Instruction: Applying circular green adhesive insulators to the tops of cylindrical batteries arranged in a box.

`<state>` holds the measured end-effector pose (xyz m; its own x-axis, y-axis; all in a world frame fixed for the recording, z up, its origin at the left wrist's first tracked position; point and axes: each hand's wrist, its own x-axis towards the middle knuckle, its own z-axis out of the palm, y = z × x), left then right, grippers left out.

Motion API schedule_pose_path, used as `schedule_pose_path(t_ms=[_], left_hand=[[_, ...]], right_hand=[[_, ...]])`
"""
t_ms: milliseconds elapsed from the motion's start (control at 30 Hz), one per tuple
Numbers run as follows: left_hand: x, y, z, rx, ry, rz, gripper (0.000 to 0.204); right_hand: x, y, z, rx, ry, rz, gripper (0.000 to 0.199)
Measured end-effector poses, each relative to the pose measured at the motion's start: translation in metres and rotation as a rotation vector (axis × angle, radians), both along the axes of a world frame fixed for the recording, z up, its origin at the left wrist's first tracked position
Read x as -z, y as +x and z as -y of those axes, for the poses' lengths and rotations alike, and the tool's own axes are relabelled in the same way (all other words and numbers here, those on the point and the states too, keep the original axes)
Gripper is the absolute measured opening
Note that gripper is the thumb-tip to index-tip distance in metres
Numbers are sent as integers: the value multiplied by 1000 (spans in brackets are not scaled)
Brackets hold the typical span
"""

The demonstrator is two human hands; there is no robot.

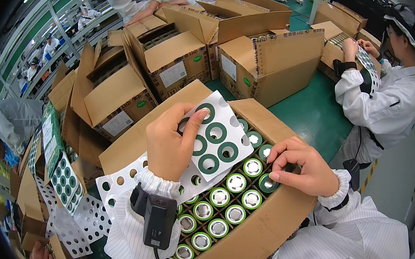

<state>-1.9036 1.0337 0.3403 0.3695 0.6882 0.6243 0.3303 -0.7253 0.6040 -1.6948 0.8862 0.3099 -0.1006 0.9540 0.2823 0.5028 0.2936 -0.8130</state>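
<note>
My left hand pinches a white backing sheet of dark green ring stickers between thumb and fingers, with several stickers still on it. Below it, an open cardboard box holds rows of upright cylindrical battery cells with bright green rims and silver tops. My right hand rests at the box's right side, thumb and forefinger apart, the thumb at a cell topped with a dark green ring. Cells further back also have dark rings. The sheet and left hand hide part of the rows.
Several open cardboard boxes of cells stand across the green table. Punched white sheets and a green-wrapped pack lie at left. A co-worker handles a similar sheet at right; other people stand beyond the boxes.
</note>
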Motion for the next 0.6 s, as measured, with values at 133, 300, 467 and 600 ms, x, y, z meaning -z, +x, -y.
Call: schedule_pose_path(t_ms=[133, 300, 467, 600], left_hand=[[-1, 0, 1, -1, 0, 2, 18], [-2, 0, 1, -7, 0, -3, 18], [-2, 1, 1, -9, -6, -4, 18], [-2, 0, 1, -7, 3, -2, 18]], right_hand=[[0, 0, 0, 3, -1, 3, 9], [-1, 0, 0, -2, -11, 5, 9], [-1, 2, 0, -7, -17, 2, 9], [-1, 1, 0, -12, -9, 0, 9]])
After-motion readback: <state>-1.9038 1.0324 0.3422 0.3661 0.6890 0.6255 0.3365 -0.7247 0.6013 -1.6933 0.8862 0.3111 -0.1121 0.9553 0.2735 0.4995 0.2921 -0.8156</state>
